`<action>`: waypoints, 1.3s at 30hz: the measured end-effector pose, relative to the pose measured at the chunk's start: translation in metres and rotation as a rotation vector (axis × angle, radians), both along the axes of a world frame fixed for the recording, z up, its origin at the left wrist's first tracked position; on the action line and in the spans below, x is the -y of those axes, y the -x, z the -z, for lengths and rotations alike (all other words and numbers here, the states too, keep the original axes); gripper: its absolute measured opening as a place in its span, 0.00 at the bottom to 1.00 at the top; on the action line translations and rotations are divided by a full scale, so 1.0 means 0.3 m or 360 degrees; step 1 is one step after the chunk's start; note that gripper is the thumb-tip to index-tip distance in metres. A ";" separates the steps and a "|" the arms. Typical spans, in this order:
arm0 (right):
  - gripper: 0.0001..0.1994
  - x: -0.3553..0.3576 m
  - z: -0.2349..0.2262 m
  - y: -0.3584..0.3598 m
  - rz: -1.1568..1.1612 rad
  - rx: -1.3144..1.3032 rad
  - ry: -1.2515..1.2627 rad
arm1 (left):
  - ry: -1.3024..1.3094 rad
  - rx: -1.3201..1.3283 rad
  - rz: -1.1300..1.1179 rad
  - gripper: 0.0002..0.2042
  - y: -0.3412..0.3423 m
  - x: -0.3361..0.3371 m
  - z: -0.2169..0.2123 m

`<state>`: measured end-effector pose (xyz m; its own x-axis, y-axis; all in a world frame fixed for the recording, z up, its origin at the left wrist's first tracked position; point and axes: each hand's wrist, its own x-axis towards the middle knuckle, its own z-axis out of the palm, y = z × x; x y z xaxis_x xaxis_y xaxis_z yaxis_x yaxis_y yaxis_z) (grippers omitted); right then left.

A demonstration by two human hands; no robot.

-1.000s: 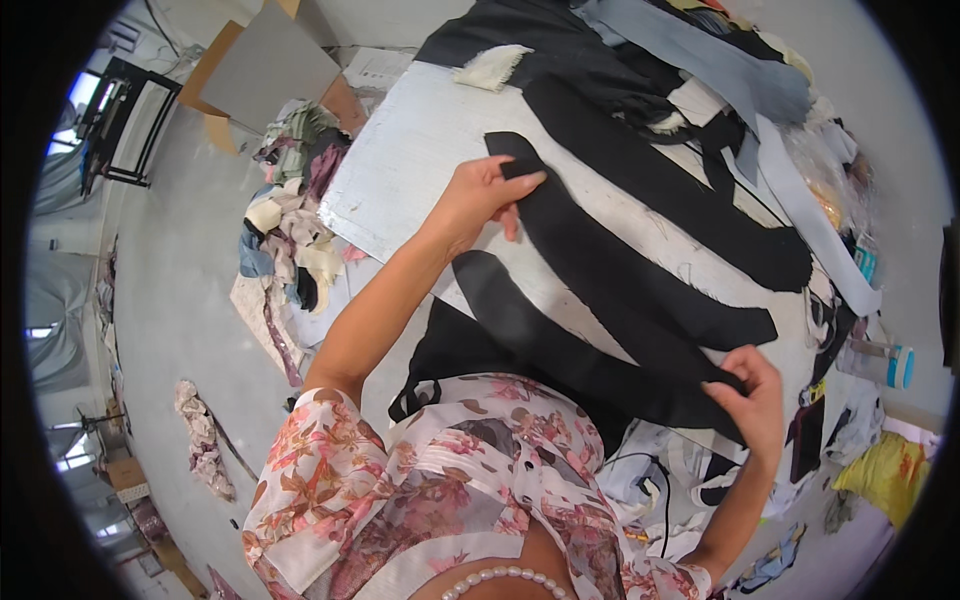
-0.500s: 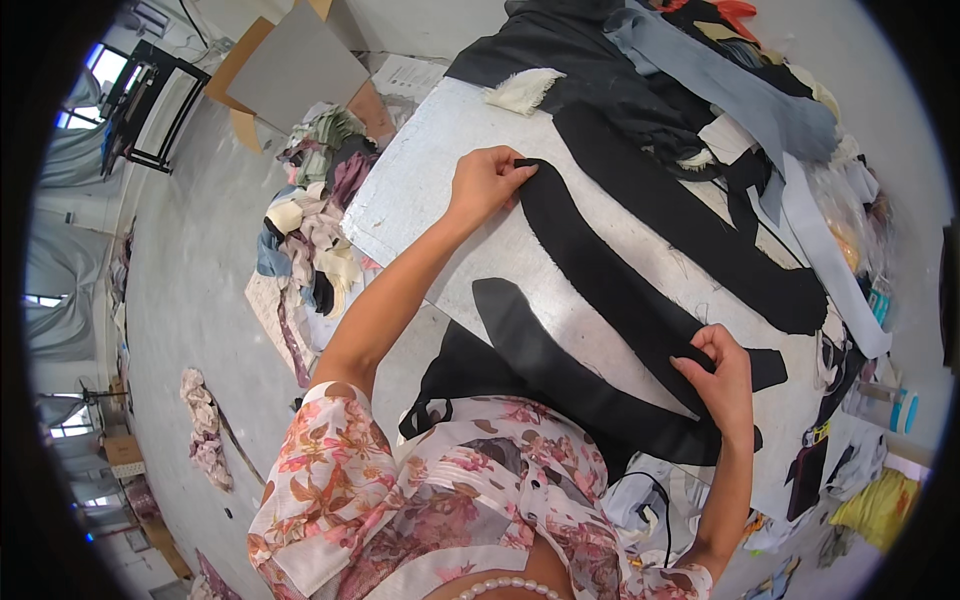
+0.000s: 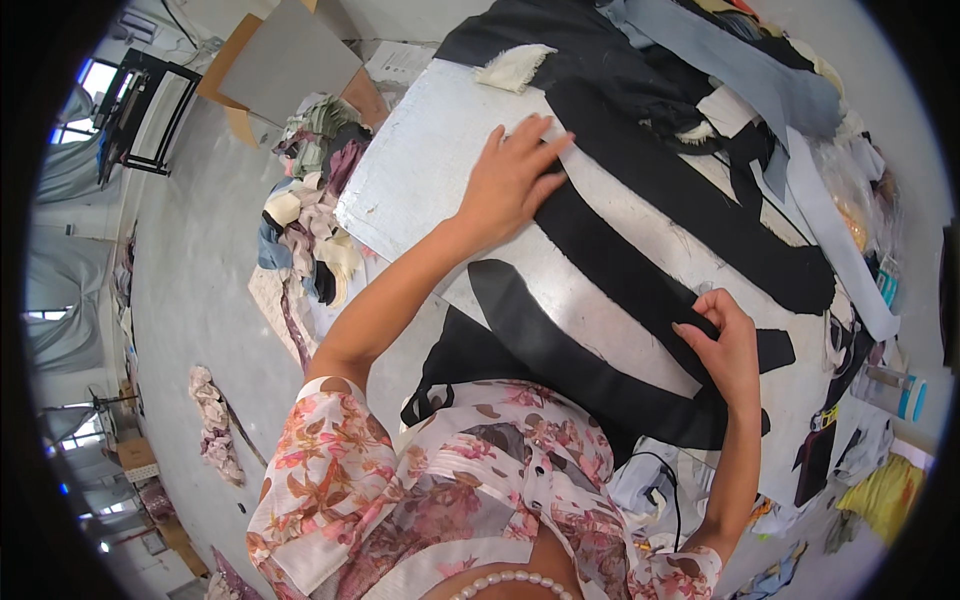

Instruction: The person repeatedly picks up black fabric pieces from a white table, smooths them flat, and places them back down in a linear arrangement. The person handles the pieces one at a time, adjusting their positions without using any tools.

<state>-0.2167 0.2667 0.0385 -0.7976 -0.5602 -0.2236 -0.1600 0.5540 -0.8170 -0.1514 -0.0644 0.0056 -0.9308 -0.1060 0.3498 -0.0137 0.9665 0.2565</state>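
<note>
Left hand (image 3: 512,180): upper centre of the frame, palm down and fingers spread flat, pressing on the upper end of the middle black fabric strip (image 3: 620,270); nothing grasped, the hand lies open on the cloth.

Right hand (image 3: 728,350): right of centre, fingers curled and pinching the lower right edge of the same strip, near its far end.

Middle black fabric strip: long, narrow, lying diagonally from upper centre to right of centre on the white cutting table (image 3: 420,170), flat between the two hands.

Upper black strip (image 3: 700,210): wider, parallel to the middle one, toward the upper right, apart from both hands.

Lower black strip (image 3: 580,370): parallel, nearer the person, its lower end reaching the table edge by the floral blouse (image 3: 440,490).

Black cloth heap (image 3: 560,50): top centre of the frame, on the table's far end, with an off-white scrap (image 3: 512,68) beside it.

Pale blue-grey fabric lengths (image 3: 790,100): upper right, draped over the table's far side.

Pile of mixed fabric scraps (image 3: 305,210): on the floor, left of the table.

Cardboard sheet (image 3: 285,65): upper left, on the floor.

Yellow cloth (image 3: 885,495): lower right, below the table edge.
</note>
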 end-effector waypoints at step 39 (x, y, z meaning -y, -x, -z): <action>0.17 -0.060 0.045 0.033 0.0042 -0.0468 -0.0324 | 0.0159 0.0543 0.1139 0.38 -0.033 -0.273 0.022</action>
<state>-0.2266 0.2849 0.0251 -0.8581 -0.5061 -0.0871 -0.3555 0.7078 -0.6105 -0.1415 0.0176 -0.0010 -0.8185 0.5744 0.0097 0.5565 0.7885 0.2618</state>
